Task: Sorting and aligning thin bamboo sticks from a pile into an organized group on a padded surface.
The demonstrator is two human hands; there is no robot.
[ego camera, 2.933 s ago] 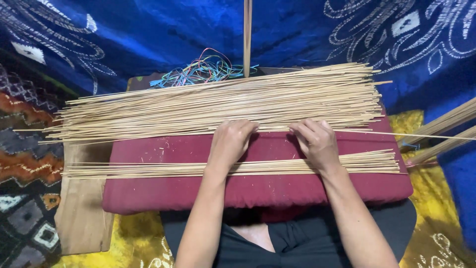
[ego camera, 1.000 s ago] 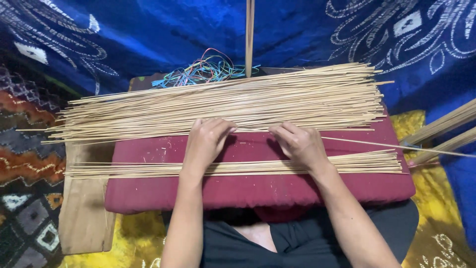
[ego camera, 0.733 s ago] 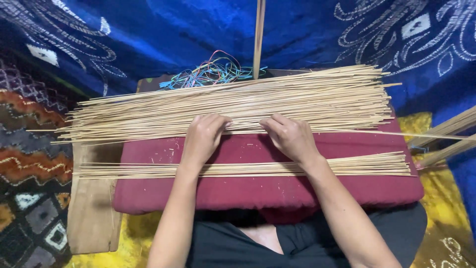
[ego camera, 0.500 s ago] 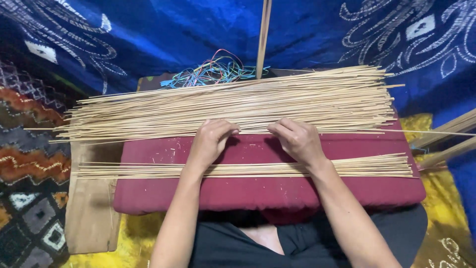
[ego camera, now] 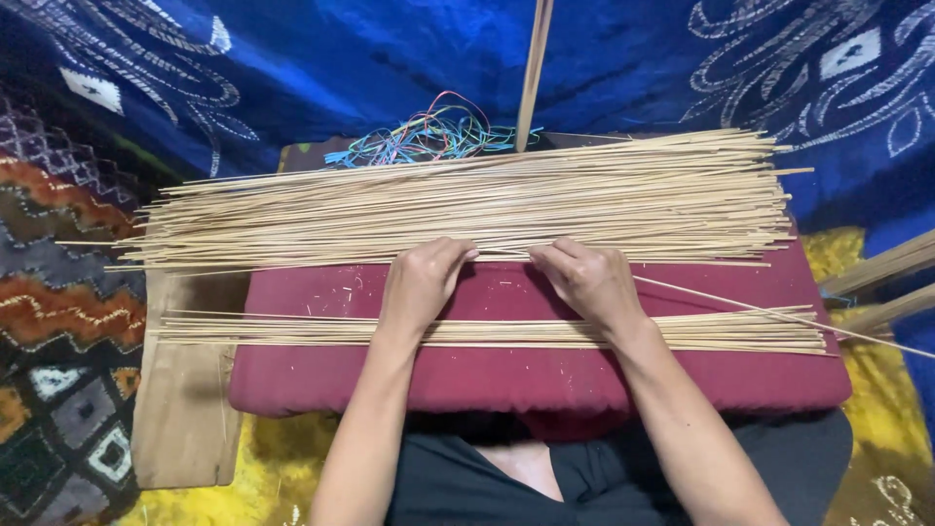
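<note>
A wide pile of long thin pale sticks [ego camera: 467,200] lies across the far side of a dark red cushion [ego camera: 526,375]. A smaller flat row of the same sticks [ego camera: 292,329] runs across the cushion nearer to me, under both forearms. My left hand [ego camera: 424,282] and my right hand [ego camera: 589,282] rest side by side at the pile's near edge, fingers curled and pinching there. One single stick [ego camera: 779,317] slants away from under my right hand toward the lower right, apart from the rest.
A tangle of coloured threads [ego camera: 419,136] lies behind the pile. An upright wooden rod [ego camera: 533,68] rises at the back. A wooden board [ego camera: 185,409] sticks out left of the cushion. Thicker wooden slats [ego camera: 886,282] lie at the right. Blue patterned cloth surrounds everything.
Both hands slid left along the pile's near edge, then back a little to the right. The single stick under my right hand now slants further out of the pile.
</note>
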